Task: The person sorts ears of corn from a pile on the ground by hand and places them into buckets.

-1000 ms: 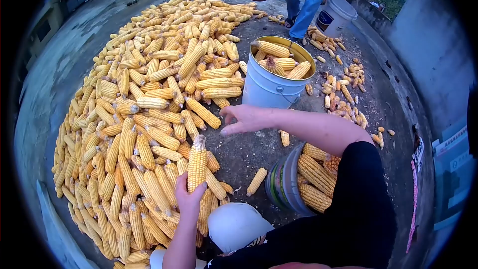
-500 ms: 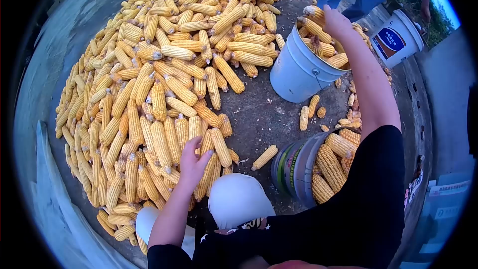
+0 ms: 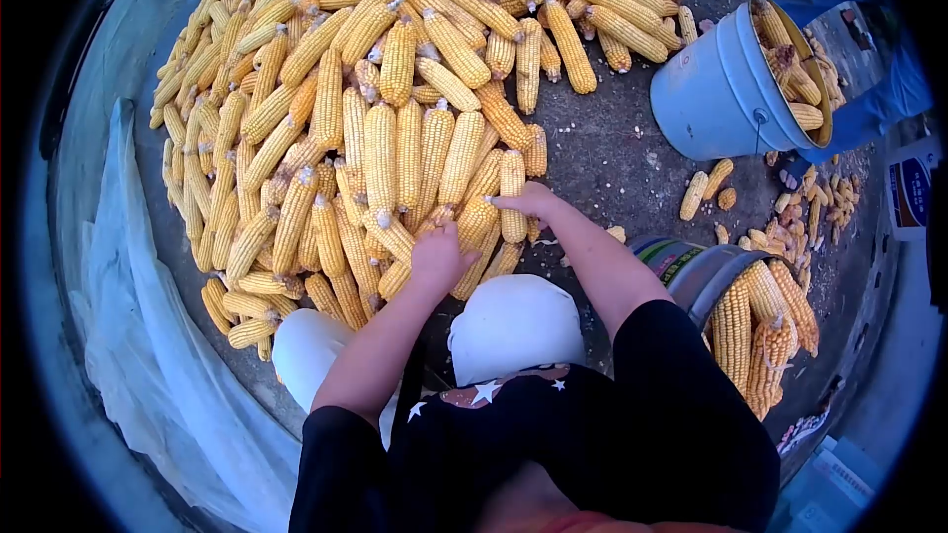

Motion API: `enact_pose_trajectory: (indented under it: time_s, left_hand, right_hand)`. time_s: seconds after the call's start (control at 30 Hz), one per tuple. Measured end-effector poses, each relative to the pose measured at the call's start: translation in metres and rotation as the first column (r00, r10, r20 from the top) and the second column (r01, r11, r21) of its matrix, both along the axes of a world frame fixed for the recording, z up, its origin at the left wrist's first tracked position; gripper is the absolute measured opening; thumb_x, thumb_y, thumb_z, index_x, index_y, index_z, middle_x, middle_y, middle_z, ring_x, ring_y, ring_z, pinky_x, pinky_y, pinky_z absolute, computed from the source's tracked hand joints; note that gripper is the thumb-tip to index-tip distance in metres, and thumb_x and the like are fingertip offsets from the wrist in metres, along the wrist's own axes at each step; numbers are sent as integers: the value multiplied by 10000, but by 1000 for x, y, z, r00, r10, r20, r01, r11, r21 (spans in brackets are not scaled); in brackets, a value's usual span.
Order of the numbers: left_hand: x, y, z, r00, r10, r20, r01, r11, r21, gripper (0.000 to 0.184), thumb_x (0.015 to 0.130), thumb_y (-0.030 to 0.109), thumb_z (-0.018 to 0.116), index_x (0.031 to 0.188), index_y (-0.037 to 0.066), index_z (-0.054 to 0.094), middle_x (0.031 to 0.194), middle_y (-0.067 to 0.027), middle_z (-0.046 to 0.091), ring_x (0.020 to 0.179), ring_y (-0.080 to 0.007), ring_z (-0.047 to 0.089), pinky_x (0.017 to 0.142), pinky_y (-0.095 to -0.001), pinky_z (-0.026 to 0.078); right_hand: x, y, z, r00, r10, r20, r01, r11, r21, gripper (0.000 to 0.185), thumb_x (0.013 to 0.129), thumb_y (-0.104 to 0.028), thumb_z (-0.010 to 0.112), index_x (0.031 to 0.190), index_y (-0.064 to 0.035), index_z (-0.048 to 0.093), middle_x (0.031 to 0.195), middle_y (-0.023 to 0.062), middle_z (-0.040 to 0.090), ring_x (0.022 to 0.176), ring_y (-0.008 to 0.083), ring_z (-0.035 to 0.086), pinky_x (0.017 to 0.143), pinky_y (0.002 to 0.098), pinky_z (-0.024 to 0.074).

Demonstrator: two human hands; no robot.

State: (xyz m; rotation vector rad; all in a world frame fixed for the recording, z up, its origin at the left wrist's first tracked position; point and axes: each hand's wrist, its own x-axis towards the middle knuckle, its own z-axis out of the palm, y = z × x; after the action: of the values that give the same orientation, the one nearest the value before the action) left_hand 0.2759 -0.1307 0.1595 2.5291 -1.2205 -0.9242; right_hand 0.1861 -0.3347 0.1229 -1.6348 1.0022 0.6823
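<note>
A large heap of yellow corn cobs (image 3: 380, 153) covers the ground in front of my knees. At its near edge my left hand (image 3: 441, 255) lies against the cobs with its thumb apart; it holds no cob that I can see. My right hand (image 3: 528, 201) reaches the heap's right edge, its fingers at a cob (image 3: 513, 183) beside my left hand; whether they grip it is unclear. A blue-white bucket (image 3: 706, 89) of cobs stands at the upper right. Nearer to me, a grey bucket (image 3: 691, 274) holds more cobs and leans to the right.
A person's blue trouser leg (image 3: 874, 104) is behind the blue-white bucket. Small cobs (image 3: 834, 202) lie scattered at the right. A white bucket (image 3: 913, 188) stands at the far right edge. Plastic sheeting (image 3: 158, 336) lies along the left.
My right hand has come back from the blue-white bucket to the heap. My left hand, which held a cob a second ago, has moved right along the heap's edge. The view has tilted down.
</note>
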Motion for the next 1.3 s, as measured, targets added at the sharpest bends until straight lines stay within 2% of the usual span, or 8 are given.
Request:
enact_pose_trajectory:
  time_s: [0.07, 0.3, 0.4, 0.47, 0.77, 0.83, 1.1, 1.3]
  left_hand:
    - [-25, -7, -17, 937, -213, 276, 152, 962, 226, 756, 709, 394, 721, 1243, -40, 408, 1091, -165, 529, 1009, -309, 540, 837, -414, 462]
    - [-21, -14, -37, 901, -260, 347, 181, 952, 245, 494, 785, 219, 560, 1205, -8, 433, 1030, -113, 497, 921, -249, 520, 768, -409, 429]
    - [-27, -7, -42, 864, -275, 423, 225, 960, 164, 486, 788, 234, 551, 1205, 11, 439, 1031, -103, 496, 917, -244, 511, 760, -422, 413]
    - [-31, 0, -51, 846, -282, 452, 258, 959, 116, 483, 798, 246, 535, 1216, 26, 433, 1017, -93, 505, 911, -241, 502, 757, -426, 387]
    - [-31, -3, -56, 855, -320, 408, 275, 947, 165, 528, 791, 214, 536, 1241, -7, 369, 986, -79, 530, 928, -217, 534, 805, -397, 338]
    - [-29, -5, -59, 860, -309, 406, 274, 951, 145, 521, 796, 211, 531, 1240, -7, 370, 989, -81, 533, 934, -222, 535, 813, -395, 339]
    - [-28, -4, -68, 874, -307, 377, 272, 951, 144, 498, 835, 244, 503, 1239, -4, 352, 1006, -85, 534, 936, -221, 532, 816, -387, 345]
    - [-27, 0, -79, 846, -325, 422, 292, 946, 143, 500, 847, 262, 495, 1245, -3, 347, 1016, -84, 528, 943, -212, 525, 820, -385, 344]
  right_hand:
    - [-13, 29, -75, 958, -234, 164, 275, 912, -304, 627, 650, -482, 756, 1055, -18, 636, 950, 157, 670, 875, 236, 652, 780, 346, 503]
    - [-19, -43, -46, 587, -680, 439, 737, 674, 57, 551, 683, -280, 740, 1106, 15, 545, 976, 156, 649, 857, 240, 653, 733, 347, 520]
    - [-5, -47, -49, 852, -312, 421, 356, 934, -28, 709, 635, -365, 758, 1214, -25, 529, 1124, 211, 583, 1049, 291, 587, 896, 381, 464]
    - [-1, -29, -65, 952, -26, 304, 129, 938, -321, 814, 550, -490, 760, 1253, -145, 536, 1417, 231, 254, 1235, 409, 387, 1006, 425, 374]
    - [-1, -44, 22, 949, 300, -93, -284, 695, -661, 621, 574, -376, 758, 1130, -138, 621, 1170, 235, 445, 1090, 417, 442, 924, 434, 427]
    - [1, -72, 76, 822, 524, -226, -470, 397, -788, 547, 581, -341, 750, 1058, -90, 657, 1118, 214, 491, 1058, 363, 450, 917, 411, 414]
    - [-71, -223, 337, 967, 195, -164, -141, -127, -982, 520, 595, -322, 697, 1035, -57, 615, 1142, 210, 520, 995, 385, 532, 849, 439, 471]
    - [-165, -287, 384, 993, -88, -75, -65, 111, -992, 515, 618, -376, 693, 977, -14, 624, 919, 199, 649, 868, 338, 626, 764, 396, 493]
